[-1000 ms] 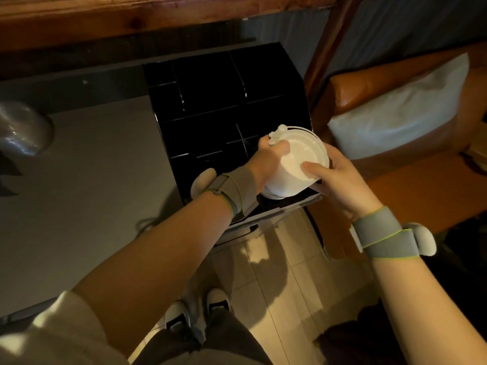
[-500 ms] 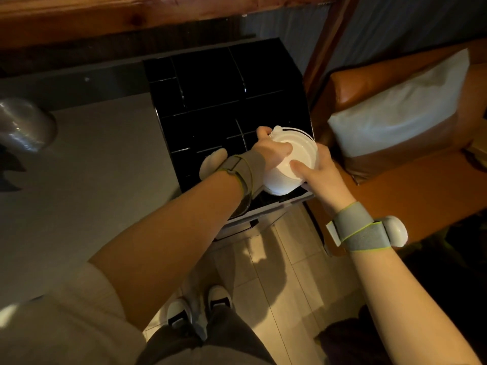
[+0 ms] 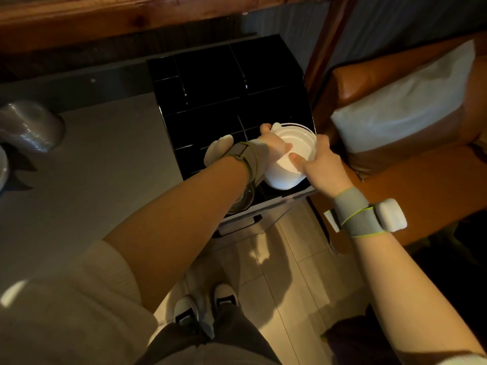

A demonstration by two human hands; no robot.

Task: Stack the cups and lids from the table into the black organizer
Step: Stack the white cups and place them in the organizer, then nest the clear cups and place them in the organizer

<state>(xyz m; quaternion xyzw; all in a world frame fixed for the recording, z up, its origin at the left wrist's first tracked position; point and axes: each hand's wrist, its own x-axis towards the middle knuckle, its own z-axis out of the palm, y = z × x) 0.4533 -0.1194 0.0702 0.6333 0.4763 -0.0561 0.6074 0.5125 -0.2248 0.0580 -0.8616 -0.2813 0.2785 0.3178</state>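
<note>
A stack of white lids (image 3: 288,154) wrapped in thin plastic is held over the front right slot of the black organizer (image 3: 210,83). My left hand (image 3: 274,146) grips its left side, fingers across the top lid. My right hand (image 3: 320,160) holds the right side, thumb on the top lid. The stack's lower end sits down in the slot. A clear cup (image 3: 242,200) shows in the neighbouring front slot, mostly hidden under my left wrist.
The organizer stands at the right end of a grey table (image 3: 100,180). A sleeve of clear cups (image 3: 29,125) lies at the table's far left. An orange sofa (image 3: 421,185) with a pale cushion (image 3: 411,101) is close on the right. Tiled floor and my shoes are below.
Both hands have carried the lid stack slightly forward and down into the organizer's front right slot; my grip is unchanged.
</note>
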